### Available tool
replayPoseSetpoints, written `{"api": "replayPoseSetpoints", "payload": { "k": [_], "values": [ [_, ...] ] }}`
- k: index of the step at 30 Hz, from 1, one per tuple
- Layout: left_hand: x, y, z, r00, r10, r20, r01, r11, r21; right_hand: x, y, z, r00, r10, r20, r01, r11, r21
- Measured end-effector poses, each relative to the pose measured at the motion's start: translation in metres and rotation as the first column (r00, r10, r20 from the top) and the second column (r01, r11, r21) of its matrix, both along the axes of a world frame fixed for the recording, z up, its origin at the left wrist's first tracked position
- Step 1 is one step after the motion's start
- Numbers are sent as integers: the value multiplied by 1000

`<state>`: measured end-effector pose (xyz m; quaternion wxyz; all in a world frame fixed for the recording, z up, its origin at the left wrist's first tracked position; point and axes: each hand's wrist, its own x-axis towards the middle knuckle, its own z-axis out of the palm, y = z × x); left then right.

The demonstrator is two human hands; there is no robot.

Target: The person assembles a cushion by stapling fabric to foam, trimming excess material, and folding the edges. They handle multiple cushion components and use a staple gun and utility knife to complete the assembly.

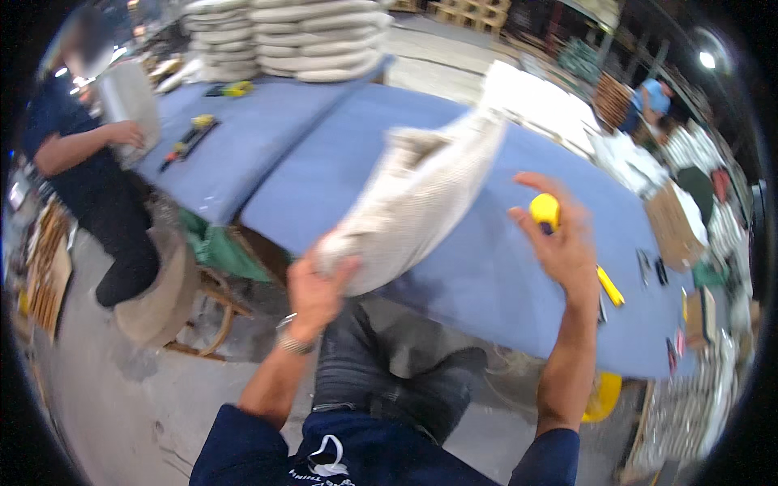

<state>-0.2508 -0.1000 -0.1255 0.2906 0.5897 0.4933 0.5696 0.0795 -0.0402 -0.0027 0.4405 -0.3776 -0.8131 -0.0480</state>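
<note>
My left hand (318, 293), with a metal watch on its wrist, grips the near end of a beige woven-fabric cushion (429, 190). The cushion is raised at a tilt over the blue table (356, 138), its far end up and to the right, and a fold shows along its upper side. To the right, my right hand (559, 235) is blurred, thumb and fingers spread apart in a curve. A yellow tape measure (545, 211) shows in the gap between them; whether the hand touches it I cannot tell.
A yellow-handled cutter (610, 286) and small dark tools (652, 267) lie on the table's right side. Stacked beige cushions (316, 36) stand at the back. At the left, a person (89, 162) sits holding a light panel. White wrapped bundles (632, 162) lie beyond the right edge.
</note>
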Motion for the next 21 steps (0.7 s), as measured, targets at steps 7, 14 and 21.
{"api": "replayPoseSetpoints", "payload": {
  "k": [7, 14, 21],
  "values": [
    [-21, -16, -36, 898, -57, 436, 36, 998, 55, 280, -17, -76, 414, -757, 506, 909, 366, -197],
    [23, -3, 15, 969, -3, 245, 17, 998, -57, 365, -31, -155, 362, -789, 496, 923, 376, -76],
    [7, 2, 48, 967, -243, 76, 233, 965, 123, 357, 1, -185, 635, -661, 399, 768, 485, -418]
  ]
}}
